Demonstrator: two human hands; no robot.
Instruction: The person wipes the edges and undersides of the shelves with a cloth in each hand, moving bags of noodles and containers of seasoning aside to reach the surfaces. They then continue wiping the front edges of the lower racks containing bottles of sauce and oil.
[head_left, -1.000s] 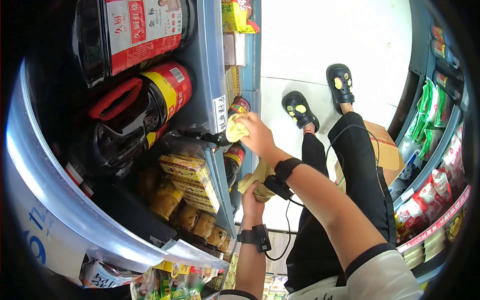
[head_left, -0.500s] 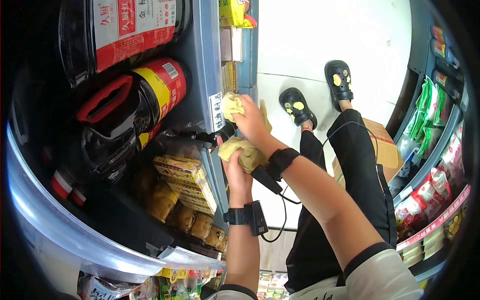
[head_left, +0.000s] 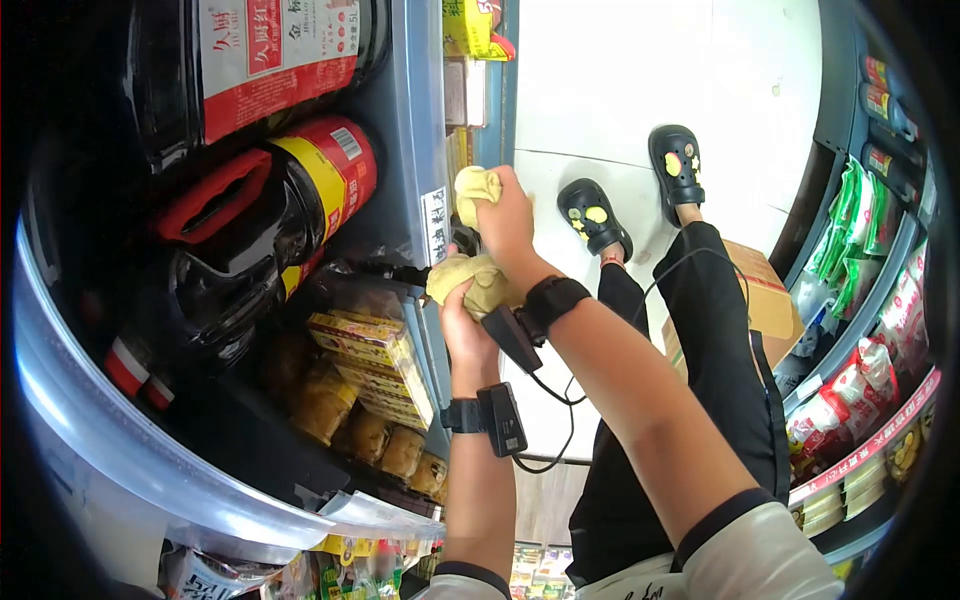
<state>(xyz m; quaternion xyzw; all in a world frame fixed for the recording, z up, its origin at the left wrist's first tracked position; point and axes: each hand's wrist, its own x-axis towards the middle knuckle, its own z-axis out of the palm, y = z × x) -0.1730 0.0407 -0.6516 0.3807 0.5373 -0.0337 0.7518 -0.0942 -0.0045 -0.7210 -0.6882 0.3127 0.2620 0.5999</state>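
Observation:
My right hand is closed on a bunched pale yellow cloth, beside the shelf's front edge and its white label. Just below, my left hand grips more yellow cloth, which covers most of its fingers. Between the two bunches of cloth a dark object shows in part; I cannot tell what it is. Both wrists wear black straps with small black boxes, joined to a thin cable.
On the left shelf, a large dark bottle with a red handle lies on its side near another big bottle. Stacked yellow boxes and brown packs stand below. A cardboard box sits on the floor by my legs; bagged goods fill the right shelf.
Both hands have shifted slightly upward in view with the cloth. The right hand now sits a little farther from the left, and both keep their hold.

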